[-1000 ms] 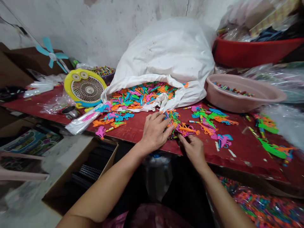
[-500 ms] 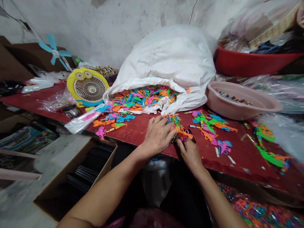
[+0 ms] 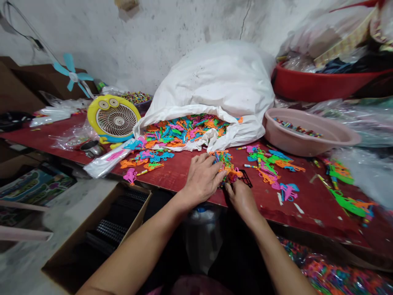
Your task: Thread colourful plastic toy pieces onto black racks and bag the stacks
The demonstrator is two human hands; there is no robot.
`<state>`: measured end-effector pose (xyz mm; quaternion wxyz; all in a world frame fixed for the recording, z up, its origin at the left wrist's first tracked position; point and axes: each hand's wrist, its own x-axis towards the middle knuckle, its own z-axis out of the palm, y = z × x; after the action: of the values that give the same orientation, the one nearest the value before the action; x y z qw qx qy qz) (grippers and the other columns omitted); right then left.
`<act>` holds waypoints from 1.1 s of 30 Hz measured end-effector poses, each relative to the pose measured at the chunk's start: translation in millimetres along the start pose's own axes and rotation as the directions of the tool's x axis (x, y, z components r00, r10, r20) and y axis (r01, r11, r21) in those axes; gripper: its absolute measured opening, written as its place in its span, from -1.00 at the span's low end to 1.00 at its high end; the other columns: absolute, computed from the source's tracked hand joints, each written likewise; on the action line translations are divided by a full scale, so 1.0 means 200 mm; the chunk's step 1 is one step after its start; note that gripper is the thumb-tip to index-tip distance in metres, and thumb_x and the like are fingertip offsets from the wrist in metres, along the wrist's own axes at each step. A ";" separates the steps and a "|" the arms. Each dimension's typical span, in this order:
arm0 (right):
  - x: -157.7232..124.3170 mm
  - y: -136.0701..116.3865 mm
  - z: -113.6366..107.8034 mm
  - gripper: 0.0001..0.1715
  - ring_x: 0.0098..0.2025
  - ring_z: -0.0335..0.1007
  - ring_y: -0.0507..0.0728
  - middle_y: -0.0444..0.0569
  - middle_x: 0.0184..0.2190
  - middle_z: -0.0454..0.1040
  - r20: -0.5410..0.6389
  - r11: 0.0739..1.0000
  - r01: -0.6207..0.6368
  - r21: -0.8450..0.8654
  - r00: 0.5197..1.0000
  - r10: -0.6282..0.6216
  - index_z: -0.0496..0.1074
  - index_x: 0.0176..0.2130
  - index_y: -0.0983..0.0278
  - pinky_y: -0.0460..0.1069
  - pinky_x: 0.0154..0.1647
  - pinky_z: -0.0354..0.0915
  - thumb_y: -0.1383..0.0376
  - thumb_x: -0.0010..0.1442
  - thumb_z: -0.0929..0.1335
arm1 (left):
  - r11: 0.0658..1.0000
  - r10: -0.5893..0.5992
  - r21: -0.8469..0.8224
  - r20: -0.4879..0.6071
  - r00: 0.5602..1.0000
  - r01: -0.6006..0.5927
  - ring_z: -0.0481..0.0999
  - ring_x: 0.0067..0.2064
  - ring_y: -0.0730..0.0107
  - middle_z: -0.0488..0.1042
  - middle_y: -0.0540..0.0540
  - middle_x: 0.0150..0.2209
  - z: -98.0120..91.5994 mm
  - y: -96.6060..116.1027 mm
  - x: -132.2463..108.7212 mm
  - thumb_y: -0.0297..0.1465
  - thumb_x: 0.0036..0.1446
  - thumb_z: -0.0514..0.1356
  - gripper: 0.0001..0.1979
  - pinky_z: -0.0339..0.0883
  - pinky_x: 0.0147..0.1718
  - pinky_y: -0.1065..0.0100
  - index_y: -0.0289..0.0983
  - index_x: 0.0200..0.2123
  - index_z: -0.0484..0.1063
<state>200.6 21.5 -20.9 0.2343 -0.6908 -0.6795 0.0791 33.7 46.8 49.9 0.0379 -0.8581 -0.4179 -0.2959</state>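
Observation:
My left hand [image 3: 202, 177] rests palm down on the red table [image 3: 181, 170], its fingers curled over a small heap of coloured plastic toy pieces [image 3: 225, 159]. My right hand [image 3: 242, 196] sits just right of it at the table's front edge, fingers pinched on an orange toy piece [image 3: 235, 173] beside a small black piece [image 3: 245, 178]. Both hands meet at the same heap. More loose coloured pieces [image 3: 273, 166] lie to the right of my hands.
A white sack [image 3: 221, 82] spills coloured pieces behind my hands. A yellow desk fan [image 3: 113, 117] and a clear plastic bag [image 3: 106, 159] lie left; a pink basin [image 3: 307, 131] and a red tub [image 3: 322, 84] stand right. An open cardboard box [image 3: 101, 233] sits below.
My right hand has drawn the orange piece left, closer to my left hand, and both hands now press together over the heap. The view has tilted up slightly.

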 end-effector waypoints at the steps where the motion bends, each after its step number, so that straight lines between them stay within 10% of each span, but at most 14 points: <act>1: 0.01 -0.01 -0.02 -0.72 -0.31 0.47 0.16 0.12 -0.32 0.54 0.035 0.999 -0.021 -0.048 0.999 0.023 0.43 -0.16 0.34 -0.04 -0.33 0.16 0.26 0.29 0.20 | 1.000 0.002 -0.002 0.004 1.000 -0.002 0.30 0.10 0.15 0.48 -0.11 0.00 0.00 0.00 0.00 -0.16 0.36 -0.02 -0.64 0.14 0.04 0.10 -0.15 -0.02 0.47; 13: 0.06 -0.06 -0.06 -0.64 -0.08 0.50 0.22 0.13 -0.09 0.55 0.284 0.984 -0.009 -0.178 0.957 0.060 0.42 0.00 0.29 -0.01 -0.25 0.20 0.26 0.36 0.16 | 0.988 0.149 -0.042 0.032 0.988 -0.147 0.33 0.05 0.09 0.47 -0.16 0.00 -0.06 0.02 0.14 0.01 0.18 0.16 -0.54 0.04 0.10 0.00 -0.12 0.02 0.49; 23: 0.07 -0.02 -0.04 -0.65 -0.16 0.53 0.24 0.14 -0.19 0.58 0.303 0.974 0.027 -0.225 0.952 0.043 0.40 -0.05 0.30 -0.01 -0.31 0.16 0.20 0.37 0.15 | 0.976 0.209 -0.005 0.307 0.928 -0.218 0.44 -0.07 0.20 0.52 -0.10 -0.16 -0.01 0.04 0.23 -0.28 0.30 0.11 -0.76 0.10 0.04 0.08 -0.20 -0.22 0.58; 33: 0.04 0.00 -0.03 -0.67 -0.14 0.49 0.22 0.13 -0.13 0.54 0.251 0.996 0.048 -0.071 0.968 -0.029 0.36 0.00 0.32 -0.01 -0.24 0.21 0.29 0.26 0.24 | 0.964 0.235 0.060 0.267 0.935 -0.260 0.44 -0.12 0.22 0.51 -0.08 -0.22 0.04 0.03 0.20 -0.30 0.33 0.05 -0.74 0.15 0.08 0.10 -0.20 -0.24 0.54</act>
<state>204.0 27.7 -13.6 0.1217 -0.6704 -0.7195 0.1345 61.0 72.5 66.5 0.0608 -0.9322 -0.3213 -0.1549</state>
